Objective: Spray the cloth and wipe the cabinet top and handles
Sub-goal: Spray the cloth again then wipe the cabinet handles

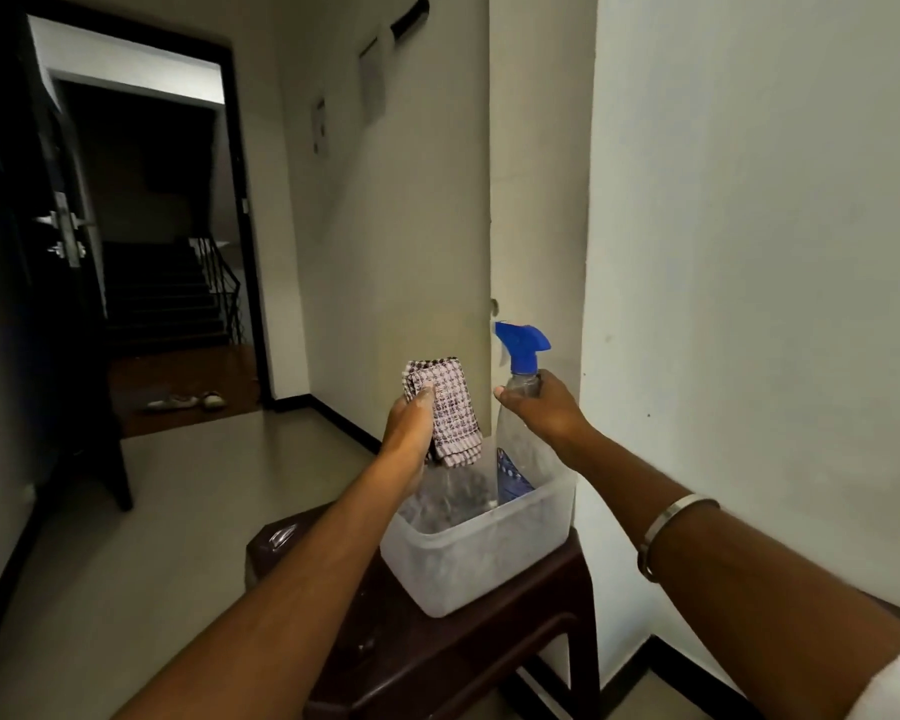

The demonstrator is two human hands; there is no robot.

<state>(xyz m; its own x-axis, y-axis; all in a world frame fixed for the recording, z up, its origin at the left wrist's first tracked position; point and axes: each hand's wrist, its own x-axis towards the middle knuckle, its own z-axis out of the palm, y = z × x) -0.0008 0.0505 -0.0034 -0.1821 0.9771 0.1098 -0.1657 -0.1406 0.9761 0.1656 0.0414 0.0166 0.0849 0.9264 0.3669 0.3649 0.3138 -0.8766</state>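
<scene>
My left hand [410, 426] grips a folded checkered cloth [445, 407], held upright above a translucent plastic tub [489, 558]. My right hand [539, 405] is wrapped around the neck of a clear spray bottle [513, 449] with a blue trigger head [521, 345]; the nozzle points left toward the cloth. The bottle's base stands inside the tub. The tub rests on a dark brown wooden stool or small table [437, 652]. No cabinet top or handles can be made out.
A white wall [749, 252] stands close on the right and a pale door or panel edge [489, 200] right behind the bottle. At left, a dark open door [63, 226] leads to stairs [162, 298]. Shoes [183, 401] lie by the doorway.
</scene>
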